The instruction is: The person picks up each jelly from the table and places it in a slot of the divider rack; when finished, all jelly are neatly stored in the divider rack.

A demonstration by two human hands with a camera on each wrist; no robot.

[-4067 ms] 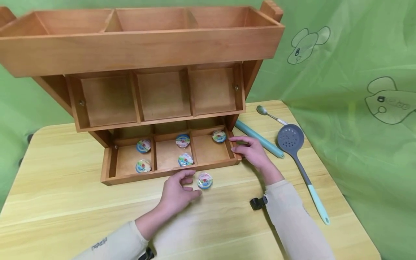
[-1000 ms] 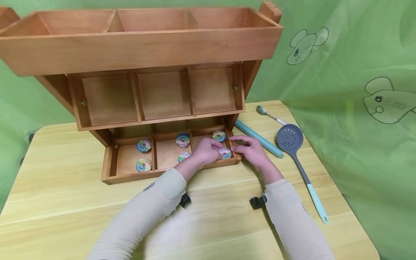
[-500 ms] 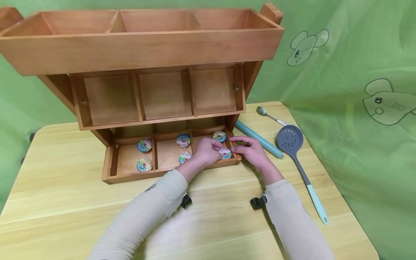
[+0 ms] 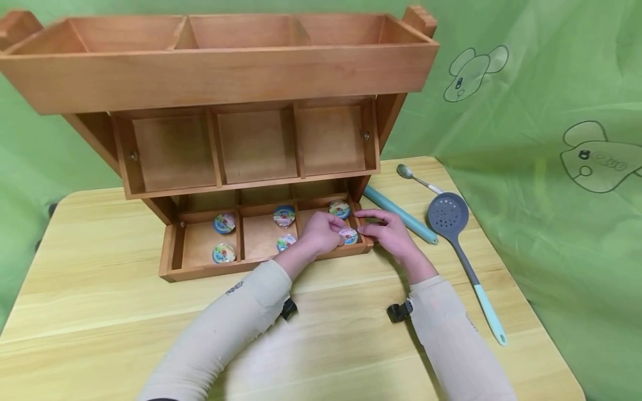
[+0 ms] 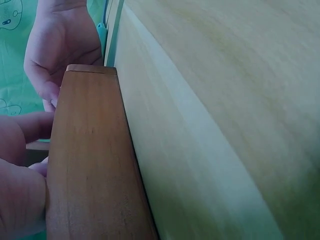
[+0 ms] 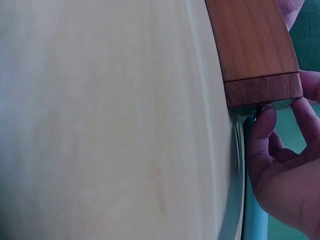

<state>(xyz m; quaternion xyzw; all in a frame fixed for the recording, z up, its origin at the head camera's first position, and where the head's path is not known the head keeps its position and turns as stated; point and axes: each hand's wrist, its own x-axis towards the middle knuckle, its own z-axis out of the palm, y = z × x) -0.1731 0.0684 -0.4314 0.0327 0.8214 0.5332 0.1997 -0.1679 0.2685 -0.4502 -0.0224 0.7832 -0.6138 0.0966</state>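
In the head view my left hand [image 4: 321, 234] is inside the right compartment of the rack's lowest tray [image 4: 281, 264], pinching a small round jelly cup [image 4: 348, 236] with a printed lid. The hand hides part of that cup. A second jelly cup [image 4: 339, 209] sits behind it. At the tray's right end my right hand [image 4: 388, 231] holds the side wall with thumb and fingers; the right wrist view shows this hand [image 6: 285, 165] against the tray's end [image 6: 265, 91]. Two cups lie in the left compartment and two in the middle one.
Above stand the wooden rack's middle tray [image 4: 258, 181] and top tray [image 4: 225, 81], each with three compartments. To the right lie a teal rod [image 4: 401, 214], a metal spoon [image 4: 416, 178] and a slotted skimmer [image 4: 448, 214]. Green cloth [image 4: 546, 83] hangs behind the table.
From 4.1 seconds ago, my left hand has brought the jelly cup from the table into the right compartment. During the last second both hands have stayed in place.
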